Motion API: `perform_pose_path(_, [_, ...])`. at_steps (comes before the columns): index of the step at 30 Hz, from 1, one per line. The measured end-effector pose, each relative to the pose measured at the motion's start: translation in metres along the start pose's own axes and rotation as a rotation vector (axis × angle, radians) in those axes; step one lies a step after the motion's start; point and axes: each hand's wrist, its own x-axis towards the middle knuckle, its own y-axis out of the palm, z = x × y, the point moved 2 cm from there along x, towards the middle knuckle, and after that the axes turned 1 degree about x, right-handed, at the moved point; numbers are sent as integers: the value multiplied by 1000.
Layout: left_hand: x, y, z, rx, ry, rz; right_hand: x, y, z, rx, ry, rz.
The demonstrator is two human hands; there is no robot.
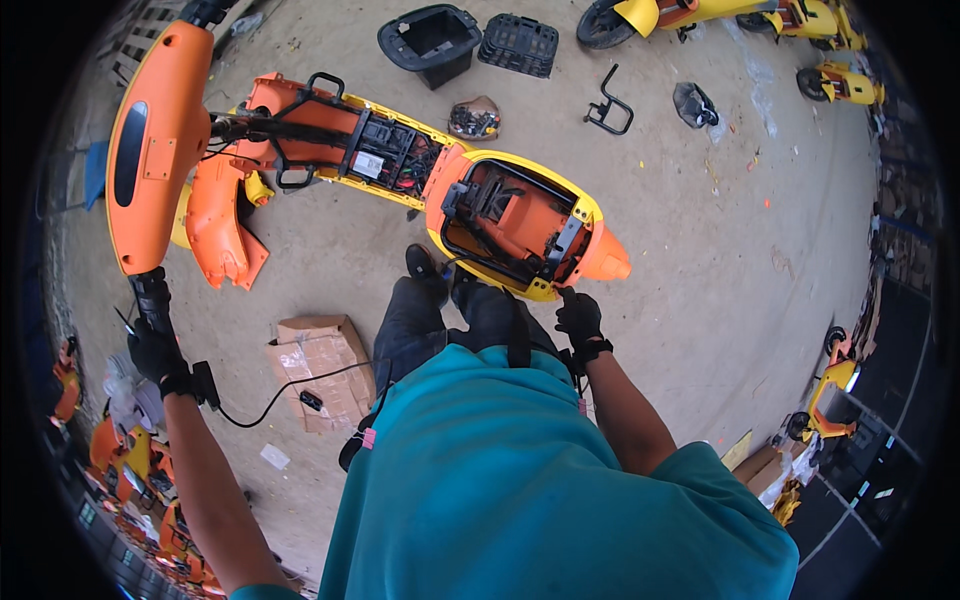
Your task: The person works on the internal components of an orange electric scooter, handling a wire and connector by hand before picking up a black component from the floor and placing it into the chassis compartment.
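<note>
While the gloved left hand [153, 352] wraps around the near end of the scooter's black handle [150, 293], its fingers closed on it, the gloved right hand [580, 318] meets the near edge of the orange tail [605, 256], fingers curled; whether they pinch anything I cannot tell. Stretching from left to right in front of the person, the scooter [440, 184] is orange and yellow, its wiring [412, 172] bare. Beyond it on the far side sit a black bin [447, 76] and a bent metal rack [628, 115]; a flattened cardboard box [335, 362] lies near, left of the legs.
</note>
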Motion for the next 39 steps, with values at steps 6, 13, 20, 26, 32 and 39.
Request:
perform_pose_path(6, [2, -2, -2, 23, -13, 27, 14, -7, -8, -387, -328, 116])
perform_pose_path(13, [0, -4, -4, 60, -13, 49, -16, 5, 24, -912, -817, -251])
perform_pose_path(20, [1, -6, -6, 17, -3, 11, 7, 3, 6, -637, -664, -102])
perform_pose_path(26, [1, -2, -2, -16, -56, 45, 24, -5, -12, -779, -638, -117])
perform_pose_path(32, [0, -9, -7, 28, -33, 60, -7, 7, 12, -890, -871, -228])
perform_pose_path(39, [2, 4, 2, 45, -5, 42, 31, -2, -20, -527, -359, -108])
